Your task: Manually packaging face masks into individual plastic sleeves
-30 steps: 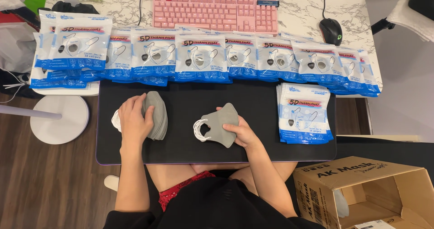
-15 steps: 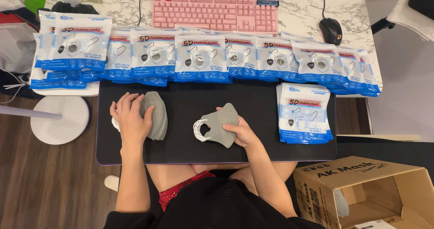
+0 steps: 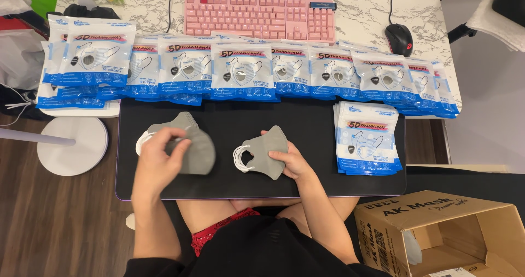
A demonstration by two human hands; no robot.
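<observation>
On a black desk mat (image 3: 306, 129) lie two piles of grey face masks with white ear loops. My left hand (image 3: 158, 159) rests over the left pile (image 3: 194, 148), fingers curled onto the top mask. My right hand (image 3: 292, 162) grips the lower right edge of the right pile (image 3: 265, 151), thumb on top. The white loops of both piles stick out to the left.
A row of blue-and-white mask packets (image 3: 246, 69) lines the far edge of the mat, with a stack of them (image 3: 366, 137) at the right. Behind are a pink keyboard (image 3: 260, 17) and a black mouse (image 3: 399, 39). An open cardboard box (image 3: 454, 233) stands at lower right.
My left hand has slid from the left edge of the left pile to lie across its top. The right hand has stayed on the right pile.
</observation>
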